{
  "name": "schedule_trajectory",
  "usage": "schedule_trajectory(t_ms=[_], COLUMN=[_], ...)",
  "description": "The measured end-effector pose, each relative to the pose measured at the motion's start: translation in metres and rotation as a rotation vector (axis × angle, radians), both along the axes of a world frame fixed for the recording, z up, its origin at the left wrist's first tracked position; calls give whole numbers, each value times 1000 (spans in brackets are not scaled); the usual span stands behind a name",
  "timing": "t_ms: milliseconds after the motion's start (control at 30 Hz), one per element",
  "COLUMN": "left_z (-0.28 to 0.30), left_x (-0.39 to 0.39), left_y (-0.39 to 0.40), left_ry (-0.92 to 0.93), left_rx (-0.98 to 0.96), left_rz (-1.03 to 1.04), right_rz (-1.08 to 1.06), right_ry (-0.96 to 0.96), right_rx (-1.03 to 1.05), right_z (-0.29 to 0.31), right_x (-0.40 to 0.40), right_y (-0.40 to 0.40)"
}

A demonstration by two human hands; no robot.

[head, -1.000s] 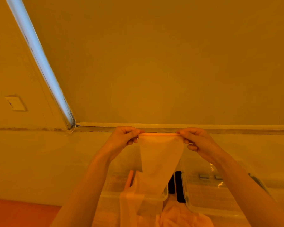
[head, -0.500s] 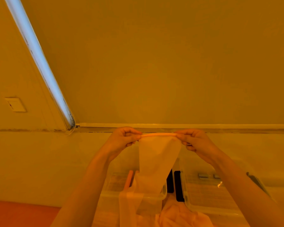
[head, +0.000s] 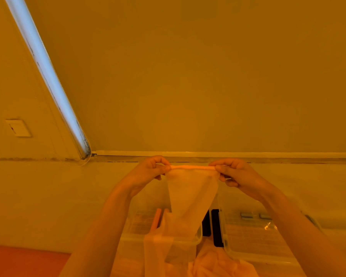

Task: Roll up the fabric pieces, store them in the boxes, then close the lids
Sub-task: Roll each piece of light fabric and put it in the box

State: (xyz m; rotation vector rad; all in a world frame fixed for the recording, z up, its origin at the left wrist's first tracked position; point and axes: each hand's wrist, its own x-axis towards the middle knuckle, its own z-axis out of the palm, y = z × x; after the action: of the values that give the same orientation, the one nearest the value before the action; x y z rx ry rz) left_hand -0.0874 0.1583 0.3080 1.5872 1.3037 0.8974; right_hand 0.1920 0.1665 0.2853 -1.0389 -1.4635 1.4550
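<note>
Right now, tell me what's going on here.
A person is rolling a sheer fabric piece in mid-air. The left hand and right hand each pinch one end of the thin rolled top edge, and the unrolled rest hangs down over the left clear box. A second clear box sits beside it to the right, and more loose fabric is heaped in front. Both boxes appear open; nothing looks stored yet.

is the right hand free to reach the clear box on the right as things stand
Probably not yet: the right hand pinches the rolled edge of the sheer fabric, shared with the left hand. The box sits open below.
</note>
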Motion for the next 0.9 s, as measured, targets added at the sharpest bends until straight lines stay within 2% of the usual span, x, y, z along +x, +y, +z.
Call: schedule_trajectory(t_ms=[100,267,567,733,900], left_z=[-1,-3,-4,-4,-2], left_x=[2,2,4,7,8], left_y=[0,0,3,4,4], left_ry=[-33,-73,-173,-216,-127], left_rx=[14,20,31,17,51], left_rz=[8,28,59,37,42], right_rz=[-50,-160,-76,-52,-61], right_ry=[20,-129,-216,-143,14], right_rx=[5,66,72,46,-16], right_z=[-1,-3,0,1,1], right_x=[-3,-6,-5,-2,0], right_y=[0,0,1,0,1])
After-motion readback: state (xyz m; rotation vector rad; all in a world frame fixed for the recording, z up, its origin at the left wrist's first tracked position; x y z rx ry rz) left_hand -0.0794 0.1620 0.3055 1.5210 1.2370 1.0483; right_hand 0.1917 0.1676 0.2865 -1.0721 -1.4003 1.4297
